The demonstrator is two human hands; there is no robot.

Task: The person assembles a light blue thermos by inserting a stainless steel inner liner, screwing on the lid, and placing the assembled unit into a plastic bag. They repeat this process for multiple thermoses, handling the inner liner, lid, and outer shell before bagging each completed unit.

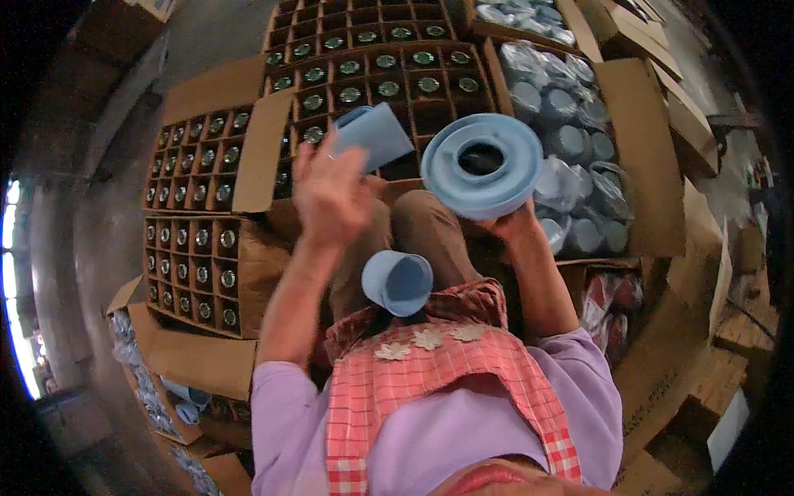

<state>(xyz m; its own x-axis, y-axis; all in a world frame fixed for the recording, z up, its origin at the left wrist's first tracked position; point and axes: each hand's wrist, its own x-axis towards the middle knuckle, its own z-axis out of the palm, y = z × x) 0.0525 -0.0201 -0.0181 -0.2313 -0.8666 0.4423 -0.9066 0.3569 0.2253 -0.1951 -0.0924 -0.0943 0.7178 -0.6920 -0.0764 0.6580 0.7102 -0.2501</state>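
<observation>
Head view: left hand fingers closed on a pale blue plastic cup, tilted, sticking out above the fingertips. Right hand grips a round blue plastic disc from below; it has a raised rim, a dark centre hole and a smooth matte finish. A second blue cup sits on the lap below both hands, mouth up. Beyond the fingers are cardboard boxes with divider grids holding glass jars, and a box of bagged parts. Concrete floor on the left.
</observation>
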